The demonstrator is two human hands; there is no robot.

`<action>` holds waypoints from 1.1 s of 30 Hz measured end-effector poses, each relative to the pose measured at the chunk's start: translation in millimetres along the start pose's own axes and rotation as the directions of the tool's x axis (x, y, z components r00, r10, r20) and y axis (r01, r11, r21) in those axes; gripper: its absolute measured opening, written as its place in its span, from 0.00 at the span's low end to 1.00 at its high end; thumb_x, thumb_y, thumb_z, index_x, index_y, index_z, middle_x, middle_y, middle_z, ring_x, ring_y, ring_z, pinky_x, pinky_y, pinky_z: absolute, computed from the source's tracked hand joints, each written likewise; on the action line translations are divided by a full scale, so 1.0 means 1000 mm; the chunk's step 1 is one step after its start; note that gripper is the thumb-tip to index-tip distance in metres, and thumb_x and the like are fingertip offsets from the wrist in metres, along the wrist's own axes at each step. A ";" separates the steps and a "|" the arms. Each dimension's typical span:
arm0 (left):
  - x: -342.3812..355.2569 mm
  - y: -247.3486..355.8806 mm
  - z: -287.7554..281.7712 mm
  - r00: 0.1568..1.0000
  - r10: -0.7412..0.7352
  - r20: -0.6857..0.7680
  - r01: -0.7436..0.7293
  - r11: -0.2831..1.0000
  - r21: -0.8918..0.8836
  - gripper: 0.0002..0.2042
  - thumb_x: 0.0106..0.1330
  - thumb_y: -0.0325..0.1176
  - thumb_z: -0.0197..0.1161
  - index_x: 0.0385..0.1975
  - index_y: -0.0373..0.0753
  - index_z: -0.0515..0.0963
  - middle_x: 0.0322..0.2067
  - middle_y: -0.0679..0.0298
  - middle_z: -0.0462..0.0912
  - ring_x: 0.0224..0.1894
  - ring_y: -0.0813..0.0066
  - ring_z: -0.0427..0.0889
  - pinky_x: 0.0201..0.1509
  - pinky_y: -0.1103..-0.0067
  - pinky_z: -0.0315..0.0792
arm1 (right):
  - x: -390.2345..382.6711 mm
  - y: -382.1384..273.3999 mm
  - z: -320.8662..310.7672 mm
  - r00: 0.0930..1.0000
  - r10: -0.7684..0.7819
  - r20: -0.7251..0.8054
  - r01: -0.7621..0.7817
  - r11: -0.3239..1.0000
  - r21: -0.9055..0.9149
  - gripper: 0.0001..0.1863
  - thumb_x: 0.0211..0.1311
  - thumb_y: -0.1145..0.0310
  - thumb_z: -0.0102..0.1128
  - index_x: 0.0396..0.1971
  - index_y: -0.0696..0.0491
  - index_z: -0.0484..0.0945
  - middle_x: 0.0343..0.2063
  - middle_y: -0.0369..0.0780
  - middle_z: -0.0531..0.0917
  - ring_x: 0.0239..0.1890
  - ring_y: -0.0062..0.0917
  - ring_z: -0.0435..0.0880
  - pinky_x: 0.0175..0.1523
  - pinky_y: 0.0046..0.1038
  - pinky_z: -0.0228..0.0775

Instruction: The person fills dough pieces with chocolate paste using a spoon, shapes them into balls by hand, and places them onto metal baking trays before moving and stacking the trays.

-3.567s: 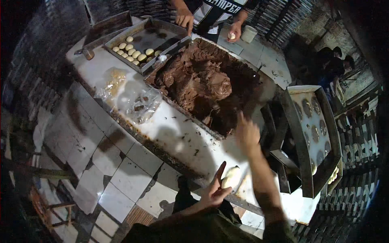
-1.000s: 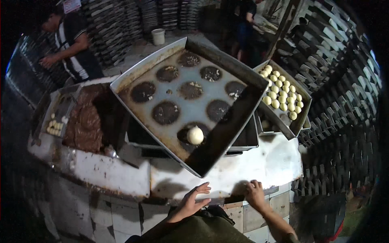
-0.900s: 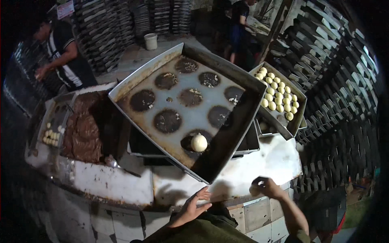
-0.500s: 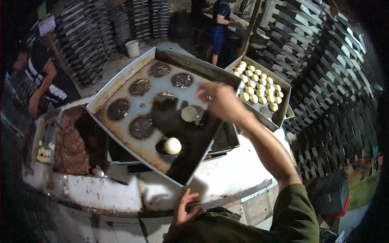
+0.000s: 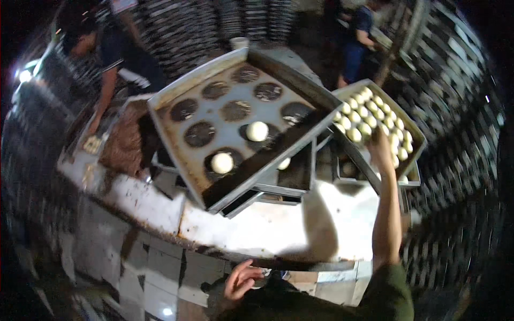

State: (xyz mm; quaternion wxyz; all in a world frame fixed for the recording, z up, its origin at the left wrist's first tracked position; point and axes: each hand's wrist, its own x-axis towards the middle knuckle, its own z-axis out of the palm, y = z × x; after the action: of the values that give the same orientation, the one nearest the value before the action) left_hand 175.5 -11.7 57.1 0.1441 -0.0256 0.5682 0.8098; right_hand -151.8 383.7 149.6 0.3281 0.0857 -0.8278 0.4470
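A large metal tray (image 5: 201, 184) with round dark patches sits tilted across a stack of other trays. Two pale dough balls rest on it: a nearer one (image 5: 222, 162) and another (image 5: 257, 131) a little farther right, each on a dark patch. To the right, a second tray (image 5: 419, 152) holds rows of dough balls (image 5: 355, 135). My right hand (image 5: 379, 147) reaches over its near side among the balls; its fingers are mostly hidden and blurred. Low in front of the counter, my left hand (image 5: 242, 280) hangs empty, fingers loosely apart.
On the white counter (image 5: 342, 214), a brown mass (image 5: 124, 140) lies at the left. Beyond it a co-worker (image 5: 115, 64) reaches down to the counter. Another person (image 5: 358, 40) stands at the back. Stacked dark slatted pieces (image 5: 455, 128) rise on the right. More trays (image 5: 294, 176) lie under the large one.
My right hand has gone from over the large tray to the tray of dough balls. A dough ball now sits where a pale disc showed. The left hand is farther from the large tray's corner.
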 end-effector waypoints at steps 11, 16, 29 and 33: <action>0.005 -0.026 -0.073 0.917 0.386 0.104 -0.118 0.511 -0.851 0.14 0.64 0.30 0.49 0.49 0.35 0.69 0.44 0.58 0.74 0.43 0.73 0.76 0.43 0.77 0.70 | -0.270 -0.270 0.150 0.531 -0.253 0.809 -0.020 0.951 0.310 0.06 0.51 0.74 0.55 0.30 0.57 0.72 0.26 0.47 0.76 0.31 0.37 0.75 0.39 0.34 0.66; 0.001 0.005 -0.187 0.858 -0.088 -0.507 -0.174 0.877 -0.447 0.17 0.60 0.28 0.52 0.50 0.33 0.68 0.42 0.57 0.75 0.50 0.69 0.72 0.53 0.73 0.69 | -0.246 -0.284 0.360 0.828 0.066 0.558 -0.242 0.938 0.249 0.09 0.58 0.72 0.52 0.35 0.61 0.69 0.28 0.46 0.74 0.31 0.33 0.74 0.39 0.29 0.66; 0.073 0.143 -0.344 0.946 0.324 0.009 -0.307 0.885 0.349 0.31 0.59 0.24 0.55 0.61 0.36 0.48 0.51 0.53 0.66 0.45 0.69 0.73 0.47 0.76 0.71 | -0.218 -0.366 0.502 0.838 0.033 0.545 0.091 0.976 -0.199 0.29 0.51 0.82 0.47 0.57 0.58 0.57 0.40 0.54 0.74 0.26 0.43 0.79 0.27 0.37 0.74; 0.073 0.175 -0.356 0.976 0.169 0.140 -0.152 0.981 -0.122 0.35 0.60 0.23 0.52 0.65 0.37 0.39 0.62 0.51 0.51 0.62 0.67 0.55 0.62 0.74 0.55 | -0.127 -0.360 0.543 0.642 0.015 0.766 0.578 0.648 -0.497 0.36 0.51 0.73 0.52 0.62 0.56 0.51 0.45 0.55 0.75 0.29 0.39 0.82 0.31 0.34 0.76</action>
State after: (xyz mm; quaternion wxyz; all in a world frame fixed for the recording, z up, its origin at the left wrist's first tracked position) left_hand 15.7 -381.9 76.6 0.1186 0.0734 0.5102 0.8486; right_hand -151.0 -278.8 107.7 0.0588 0.2594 -0.9632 -0.0393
